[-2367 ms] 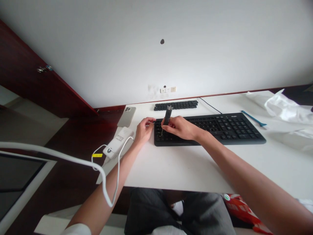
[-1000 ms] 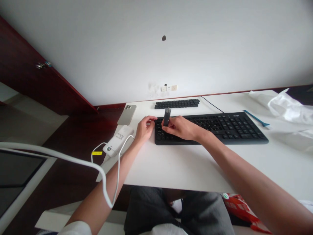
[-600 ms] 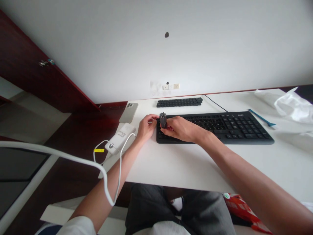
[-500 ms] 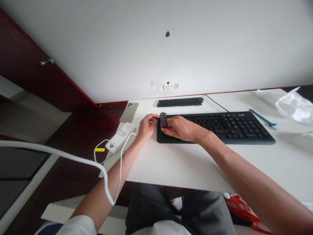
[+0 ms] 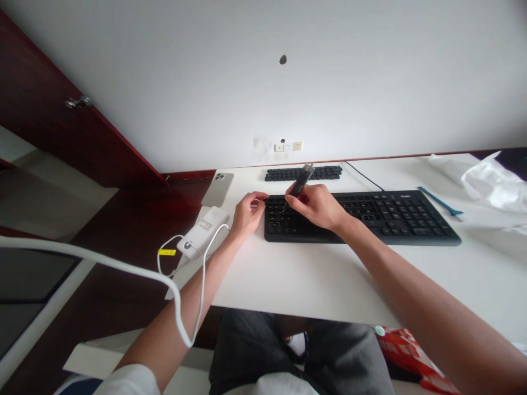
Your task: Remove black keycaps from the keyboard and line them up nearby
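A black full-size keyboard (image 5: 411, 240) lies on the white table. Bare key sockets show across its left and middle parts, and keycaps still sit on the number pad side. My left hand (image 5: 248, 214) is closed at the keyboard's left edge, fingers curled against its upper left corner. In my right hand (image 5: 319, 206) is a black-handled keycap puller (image 5: 302, 180), held like a pen and tilted. Its thin wire ends point down at the left key area; whether they touch anything I cannot tell. Behind the keyboard, black keycaps (image 5: 325, 173) stand lined up in rows.
Left of my left hand lie a phone (image 5: 218, 189) and a white power bank (image 5: 206, 230) with a white cable (image 5: 175, 285) crossing my forearm. To the right are a blue brush (image 5: 440, 201) and a white plastic bag (image 5: 492, 181). The wall stands behind the table.
My right hand has moved slightly right and turned, tipping the keycap puller from upright to slanted, with its wire ends now showing at the lower left. My left hand stays put.
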The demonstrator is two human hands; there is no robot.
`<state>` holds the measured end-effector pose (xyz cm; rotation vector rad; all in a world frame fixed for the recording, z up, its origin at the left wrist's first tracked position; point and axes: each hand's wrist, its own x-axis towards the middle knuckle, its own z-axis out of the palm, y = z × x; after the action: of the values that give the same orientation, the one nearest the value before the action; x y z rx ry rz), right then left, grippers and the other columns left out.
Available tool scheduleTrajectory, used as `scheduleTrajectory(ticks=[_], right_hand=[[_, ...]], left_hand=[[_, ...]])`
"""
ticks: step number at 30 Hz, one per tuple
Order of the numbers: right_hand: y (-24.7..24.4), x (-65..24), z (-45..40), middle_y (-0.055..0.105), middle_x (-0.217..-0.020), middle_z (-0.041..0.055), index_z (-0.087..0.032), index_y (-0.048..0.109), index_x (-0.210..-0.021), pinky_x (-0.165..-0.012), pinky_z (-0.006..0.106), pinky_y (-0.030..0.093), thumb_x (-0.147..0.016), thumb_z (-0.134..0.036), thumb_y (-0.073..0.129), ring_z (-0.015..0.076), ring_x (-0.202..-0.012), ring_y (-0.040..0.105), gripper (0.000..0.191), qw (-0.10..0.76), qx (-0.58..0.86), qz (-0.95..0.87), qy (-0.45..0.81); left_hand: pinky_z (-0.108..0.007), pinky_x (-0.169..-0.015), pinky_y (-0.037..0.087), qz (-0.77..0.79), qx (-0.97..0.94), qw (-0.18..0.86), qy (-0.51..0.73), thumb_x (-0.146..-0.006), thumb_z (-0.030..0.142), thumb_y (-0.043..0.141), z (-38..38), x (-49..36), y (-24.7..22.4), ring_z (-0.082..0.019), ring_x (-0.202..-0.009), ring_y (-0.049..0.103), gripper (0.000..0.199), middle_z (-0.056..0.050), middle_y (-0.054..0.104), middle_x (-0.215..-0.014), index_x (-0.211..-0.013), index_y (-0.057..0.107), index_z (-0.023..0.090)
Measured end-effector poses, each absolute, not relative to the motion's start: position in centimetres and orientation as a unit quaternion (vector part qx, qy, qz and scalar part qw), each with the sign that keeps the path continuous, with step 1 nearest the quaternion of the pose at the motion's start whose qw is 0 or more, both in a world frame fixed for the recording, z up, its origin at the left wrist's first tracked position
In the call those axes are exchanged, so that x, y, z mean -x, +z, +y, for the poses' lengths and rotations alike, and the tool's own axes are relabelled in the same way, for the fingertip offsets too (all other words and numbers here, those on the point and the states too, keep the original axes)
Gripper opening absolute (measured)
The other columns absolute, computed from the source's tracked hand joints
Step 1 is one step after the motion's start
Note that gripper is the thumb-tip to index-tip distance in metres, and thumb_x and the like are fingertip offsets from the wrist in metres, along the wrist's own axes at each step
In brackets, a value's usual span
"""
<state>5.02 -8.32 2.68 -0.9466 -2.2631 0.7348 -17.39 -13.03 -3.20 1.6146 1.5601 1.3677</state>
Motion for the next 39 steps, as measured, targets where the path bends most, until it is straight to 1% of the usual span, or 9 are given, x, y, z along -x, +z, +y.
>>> scheduleTrajectory(ticks=[4,7,10,13,19,25,31,35,39], right_hand=[[1.8,-5.7,-7.1,0.056,-0.066,0.0016,-0.017,0.065,-0.082,-0.062,0.03,0.036,-0.097,-0.048,0.053,0.0147,-0.059,0.044,0.037,0.34,0.383,-0.817,0.263],[1.2,-6.0,-6.5,0.057,-0.066,0.0021,-0.016,0.068,-0.087,-0.062,0.03,0.038,-0.096,-0.05,0.054,0.0157,-0.06,0.047,0.038,0.368,0.402,-0.792,0.276],[0.5,-6.1,-6.2,0.054,-0.064,0.0002,-0.016,0.07,-0.089,-0.061,0.03,0.037,-0.095,-0.051,0.056,0.0149,-0.059,0.045,0.039,0.392,0.407,-0.766,0.306],[0.0,-6.2,-5.9,0.053,-0.064,0.0,-0.015,0.071,-0.088,-0.059,0.029,0.036,-0.093,-0.052,0.058,0.0143,-0.059,0.044,0.04,0.406,0.417,-0.743,0.329],[-0.5,-6.4,-5.4,0.05,-0.061,-0.0011,-0.014,0.073,-0.089,-0.056,0.027,0.032,-0.093,-0.052,0.058,0.0137,-0.058,0.041,0.041,0.42,0.421,-0.717,0.364],[-0.7,-6.5,-5.2,0.051,-0.061,-0.0014,-0.014,0.072,-0.087,-0.055,0.027,0.031,-0.092,-0.051,0.059,0.0131,-0.057,0.041,0.039,0.424,0.418,-0.713,0.37],[-0.9,-6.5,-4.9,0.051,-0.059,-0.001,-0.015,0.073,-0.084,-0.054,0.027,0.032,-0.091,-0.049,0.06,0.0134,-0.055,0.042,0.037,0.432,0.445,-0.694,0.365],[-0.8,-6.5,-4.9,0.051,-0.058,-0.0013,-0.016,0.073,-0.084,-0.053,0.028,0.031,-0.092,-0.049,0.06,0.0135,-0.054,0.042,0.036,0.43,0.443,-0.696,0.366],[-0.7,-6.5,-5.0,0.052,-0.059,-0.0012,-0.016,0.073,-0.084,-0.053,0.027,0.032,-0.092,-0.048,0.06,0.0136,-0.055,0.042,0.036,0.427,0.441,-0.696,0.373]], left_hand=[[-0.029,-0.084,0.059,0.568,-0.583,0.264,0.518,-0.091,0.021,0.061,-12.8,17.7,-3.8,-0.018,-0.095,0.069,0.025,-0.008,0.074,-0.111,-0.111,0.075,0.02],[-0.03,-0.085,0.06,0.571,-0.566,0.285,0.523,-0.088,0.025,0.067,-12.6,18.1,-4.2,-0.018,-0.094,0.07,0.029,-0.009,0.074,-0.111,-0.116,0.075,0.02],[-0.03,-0.087,0.06,0.584,-0.557,0.281,0.52,-0.087,0.025,0.069,-12.5,18.4,-4.1,-0.019,-0.095,0.071,0.029,-0.009,0.075,-0.11,-0.115,0.075,0.019],[-0.031,-0.088,0.059,0.608,-0.544,0.24,0.526,-0.085,0.023,0.07,-12.4,18.7,-3.6,-0.019,-0.096,0.072,0.027,-0.009,0.075,-0.112,-0.111,0.075,0.02],[-0.032,-0.091,0.059,0.606,-0.553,0.202,0.534,-0.085,0.021,0.069,-10.7,18.6,-3.4,-0.019,-0.096,0.073,0.029,-0.008,0.077,-0.108,-0.114,0.074,0.02],[-0.035,-0.094,0.057,0.614,-0.627,0.12,0.464,-0.088,0.011,0.065,-6.2,18.6,-3.6,-0.019,-0.093,0.073,0.032,-0.005,0.079,-0.105,-0.117,0.074,0.022],[-0.039,-0.104,0.051,0.596,-0.714,0.02,0.367,-0.092,0.01,0.064,-4.8,18.6,-3.5,-0.023,-0.109,0.065,0.037,-0.003,0.078,-0.112,-0.124,0.072,0.026],[-0.039,-0.104,0.051,0.591,-0.714,0.007,0.374,-0.092,0.01,0.066,-5.1,19.0,-3.6,-0.023,-0.108,0.064,0.036,-0.001,0.078,-0.111,-0.122,0.073,0.027],[-0.038,-0.1,0.053,0.615,-0.69,0.024,0.38,-0.091,0.013,0.069,-5.1,19.5,-3.6,-0.023,-0.105,0.066,0.028,-0.001,0.079,-0.11,-0.114,0.076,0.027]])
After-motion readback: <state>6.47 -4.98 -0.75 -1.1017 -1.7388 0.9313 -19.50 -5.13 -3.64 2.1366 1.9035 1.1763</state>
